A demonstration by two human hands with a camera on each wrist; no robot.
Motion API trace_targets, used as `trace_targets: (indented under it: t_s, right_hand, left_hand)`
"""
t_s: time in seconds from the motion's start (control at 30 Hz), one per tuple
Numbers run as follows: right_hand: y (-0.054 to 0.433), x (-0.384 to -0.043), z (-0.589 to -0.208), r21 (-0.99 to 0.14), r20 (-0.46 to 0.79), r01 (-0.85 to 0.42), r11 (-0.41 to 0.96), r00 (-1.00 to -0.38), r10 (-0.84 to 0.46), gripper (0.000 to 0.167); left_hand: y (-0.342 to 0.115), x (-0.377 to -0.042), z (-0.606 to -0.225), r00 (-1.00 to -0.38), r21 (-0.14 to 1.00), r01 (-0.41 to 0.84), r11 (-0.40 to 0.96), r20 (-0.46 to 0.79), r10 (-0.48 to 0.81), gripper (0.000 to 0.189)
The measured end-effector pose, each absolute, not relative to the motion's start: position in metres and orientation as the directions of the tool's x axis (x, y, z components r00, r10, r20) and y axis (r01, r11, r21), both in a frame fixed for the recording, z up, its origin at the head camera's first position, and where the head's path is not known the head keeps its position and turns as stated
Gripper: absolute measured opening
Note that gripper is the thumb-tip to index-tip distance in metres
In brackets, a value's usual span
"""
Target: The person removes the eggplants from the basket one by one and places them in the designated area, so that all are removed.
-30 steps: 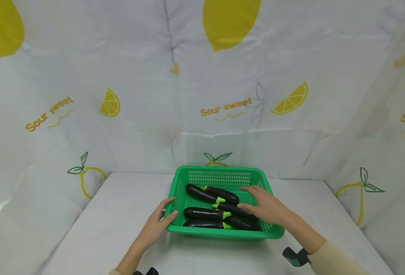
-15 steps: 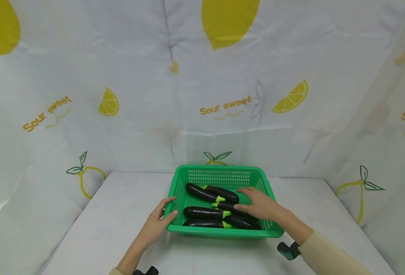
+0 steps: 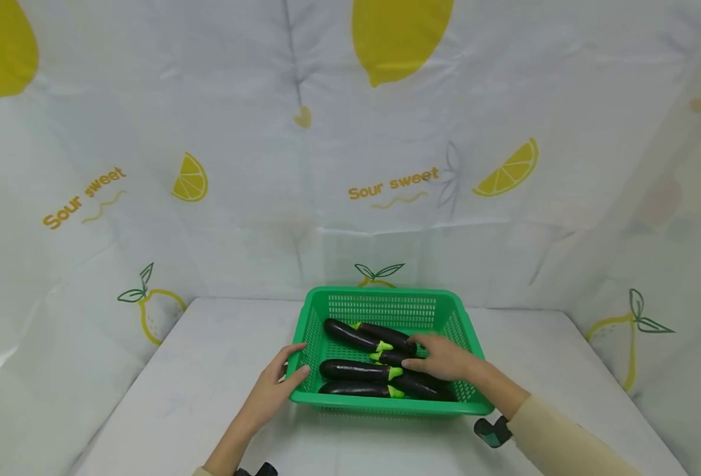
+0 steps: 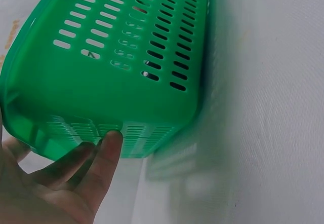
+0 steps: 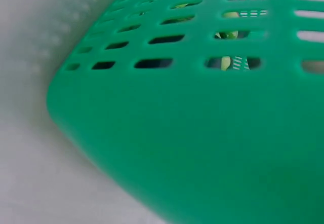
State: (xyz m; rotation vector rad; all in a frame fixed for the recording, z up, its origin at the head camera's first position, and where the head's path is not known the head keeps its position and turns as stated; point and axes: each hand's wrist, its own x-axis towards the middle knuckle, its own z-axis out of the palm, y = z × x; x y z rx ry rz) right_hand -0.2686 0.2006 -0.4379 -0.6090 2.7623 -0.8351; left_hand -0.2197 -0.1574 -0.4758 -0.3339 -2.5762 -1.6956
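A green slotted basket [image 3: 386,402] holds several dark purple eggplants with green caps. My left hand [image 3: 269,390] grips its left rim, thumb over the inner side; in the left wrist view, the fingers of that left hand [image 4: 71,188] lie against the basket's outer wall [image 4: 101,95]. Inside the basket, my right hand [image 3: 445,357] holds the middle eggplant [image 3: 392,358], thumb on the near side and fingers beyond; the hand covers much of it. Only the basket wall [image 5: 152,117] fills the right wrist view, with the right hand hidden there.
Two eggplants lie toward the back, including the back-left eggplant [image 3: 353,336]. Others lie at the front, among them the front-right eggplant [image 3: 427,387]. The basket stands on a white-covered table [image 3: 207,370]. Behind rises a white lemon-print sheet [image 3: 237,244].
My right hand has moved left and down onto the middle eggplant, its fingers closing round it. The left hand keeps its place on the rim.
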Motion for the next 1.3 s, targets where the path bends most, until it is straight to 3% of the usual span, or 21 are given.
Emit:
trace_targets:
  t_s: [0.27, 0.57, 0.87, 1.3]
  right_hand:
    - [0.2, -0.271, -0.443, -0.622, -0.157, -0.251, 0.742, -0.888, -0.432, 0.05]
    - [0.204, -0.271, -0.443, -0.679, -0.168, -0.241, 0.693, -0.869, -0.466, 0.044]
    - [0.206, -0.268, -0.439, -0.706, -0.088, -0.32, 0.632, -0.845, -0.527, 0.038]
    - [0.215, -0.261, -0.421, -0.696, 0.043, -0.324, 0.64, -0.91, -0.413, 0.036]
  left_hand:
    - [-0.156, -0.22, -0.477, -0.976, 0.902, 0.205, 0.38, 0.159, 0.15, 0.047]
    - [-0.156, -0.219, -0.478, -0.976, 0.894, 0.206, 0.399, 0.16, 0.147, 0.047]
    - [-0.156, -0.218, -0.477, -0.975, 0.9, 0.21, 0.382, 0.162, 0.155, 0.047]
    - [-0.156, -0.221, -0.481, -0.978, 0.886, 0.196, 0.421, 0.148, 0.145, 0.049]
